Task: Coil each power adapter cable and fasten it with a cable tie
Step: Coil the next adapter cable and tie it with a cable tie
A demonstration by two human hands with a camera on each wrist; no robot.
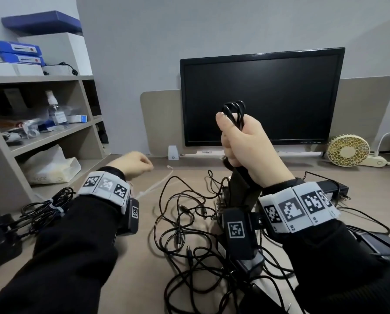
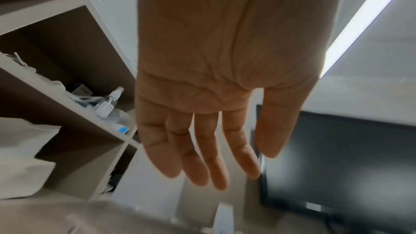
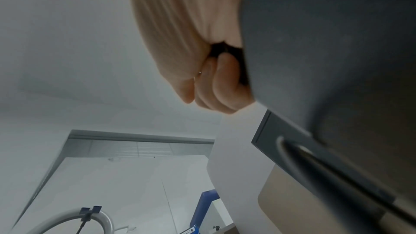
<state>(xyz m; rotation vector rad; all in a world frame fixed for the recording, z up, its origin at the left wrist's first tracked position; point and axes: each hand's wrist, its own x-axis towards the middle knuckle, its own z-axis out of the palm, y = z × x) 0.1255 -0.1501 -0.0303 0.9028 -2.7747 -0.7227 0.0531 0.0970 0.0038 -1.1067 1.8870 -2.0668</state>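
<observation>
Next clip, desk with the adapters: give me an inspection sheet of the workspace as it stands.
Surface: tan desk, largely covered by cables.
Job's things: coiled cable with its adapter hanging below, held up in front of the monitor; white cable tie lying on the desk; tied bundle at left.
Clutter: small fan; white stand.
Grippers: right hand grips the coiled cable; left hand holds nothing, fingers straight in the wrist view, just left of the tie.
Cables: loose black cables tangled mid-desk, more adapters at right.
Surroundings: dark monitor; shelf with bottle, folders.
</observation>
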